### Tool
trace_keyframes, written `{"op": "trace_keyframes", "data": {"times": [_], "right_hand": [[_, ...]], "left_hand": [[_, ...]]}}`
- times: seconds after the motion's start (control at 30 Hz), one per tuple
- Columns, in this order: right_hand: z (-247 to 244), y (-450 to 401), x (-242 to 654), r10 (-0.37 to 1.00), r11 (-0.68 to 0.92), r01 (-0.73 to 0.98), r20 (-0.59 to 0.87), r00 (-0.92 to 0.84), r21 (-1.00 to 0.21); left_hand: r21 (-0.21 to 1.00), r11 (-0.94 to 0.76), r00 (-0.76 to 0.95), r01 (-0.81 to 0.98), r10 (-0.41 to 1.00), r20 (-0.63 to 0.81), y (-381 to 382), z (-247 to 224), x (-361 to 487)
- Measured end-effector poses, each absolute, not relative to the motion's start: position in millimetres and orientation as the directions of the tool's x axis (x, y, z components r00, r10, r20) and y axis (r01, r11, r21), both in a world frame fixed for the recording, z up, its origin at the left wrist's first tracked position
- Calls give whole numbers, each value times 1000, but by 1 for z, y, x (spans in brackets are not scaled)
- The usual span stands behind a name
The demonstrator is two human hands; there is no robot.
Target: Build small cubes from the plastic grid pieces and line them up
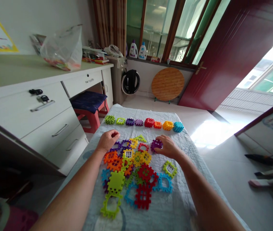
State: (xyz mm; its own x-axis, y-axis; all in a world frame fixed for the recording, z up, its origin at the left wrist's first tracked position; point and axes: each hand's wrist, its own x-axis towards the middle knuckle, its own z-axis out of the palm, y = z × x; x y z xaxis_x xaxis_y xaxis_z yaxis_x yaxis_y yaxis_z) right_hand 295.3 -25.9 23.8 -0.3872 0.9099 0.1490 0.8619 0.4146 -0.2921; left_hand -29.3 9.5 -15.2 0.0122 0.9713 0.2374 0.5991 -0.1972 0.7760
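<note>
My right hand [167, 146] grips a purple building tile [156, 146] with notched edges, at the right of a loose pile of plastic tiles. My left hand [108, 140] rests at the pile's far left with fingers curled in; nothing shows in them. Beside it lie dark purple tiles [125, 144]. The pile includes an orange tile [114, 164], a solid lime tile [116, 181], a dark red tile [143, 196], a yellow tile [146, 157] and a blue tile [165, 183], several overlapping. A lime window tile [170, 169] lies apart, near my right forearm.
Across the table's [148, 112] far end runs a row of stacked tiles by colour, from a green stack [110, 120] through a red stack [149, 122] to a blue stack [178, 127]. Left stand a white desk [47, 109] and a stool [88, 99].
</note>
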Motion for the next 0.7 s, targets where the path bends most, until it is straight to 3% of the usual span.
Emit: {"op": "trace_keyframes", "data": {"times": [0.2,0.6,0.7], "right_hand": [[6,-36,286,937,346,919,109,-331,-186],[6,-26,282,953,303,939,51,-299,-161],[15,-17,277,943,327,932,110,-313,-155]], "left_hand": [[774,-207,29,599,971,237,10,-16,-31],[770,-216,38,600,969,243,12,-19,-31],[776,-216,37,593,970,242,12,-18,-31]]}}
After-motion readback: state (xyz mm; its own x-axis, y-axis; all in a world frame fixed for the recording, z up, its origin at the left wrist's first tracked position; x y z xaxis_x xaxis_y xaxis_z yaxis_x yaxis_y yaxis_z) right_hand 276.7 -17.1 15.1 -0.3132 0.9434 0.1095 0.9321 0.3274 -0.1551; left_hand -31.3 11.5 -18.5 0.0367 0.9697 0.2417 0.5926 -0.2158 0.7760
